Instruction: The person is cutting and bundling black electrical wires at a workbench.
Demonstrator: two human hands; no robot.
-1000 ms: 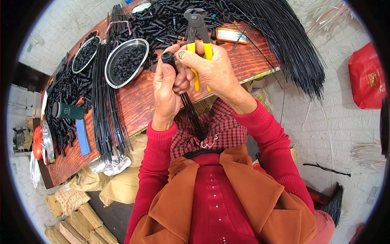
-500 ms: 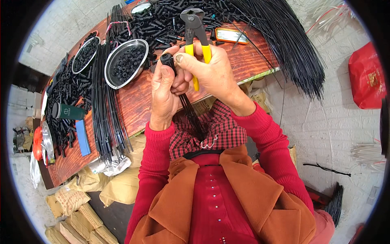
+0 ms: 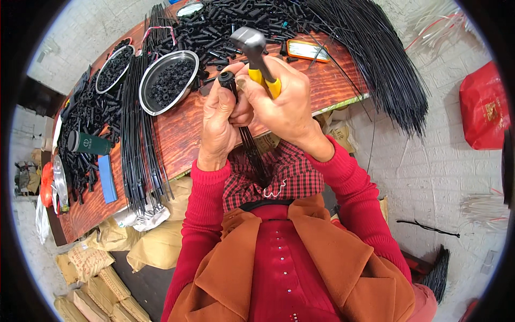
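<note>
My left hand (image 3: pixel 220 126) grips a bundle of thin black rods (image 3: pixel 252 153) that hangs down toward my lap, topped by a small black round cap (image 3: pixel 227 79). My right hand (image 3: pixel 287 104) holds yellow-handled pincers (image 3: pixel 256 56), head pointing away from me, right beside the cap. Both hands press together above the front edge of the red-brown wooden table (image 3: pixel 182 134).
A metal bowl (image 3: pixel 167 80) of small black parts and a second bowl (image 3: pixel 113 68) stand at the left. Long black rods (image 3: pixel 140 134) lie across the table, more fan off the right end (image 3: pixel 383 59). Loose black pieces (image 3: pixel 236 24) heap at the back. A green cylinder (image 3: pixel 88 144) and blue strip (image 3: pixel 107 178) lie far left. A red bag (image 3: pixel 483 104) hangs right.
The pincers have turned in my right hand, so the head now shows end-on and sits closer to the cap. My left hand stays clamped on the rod bundle.
</note>
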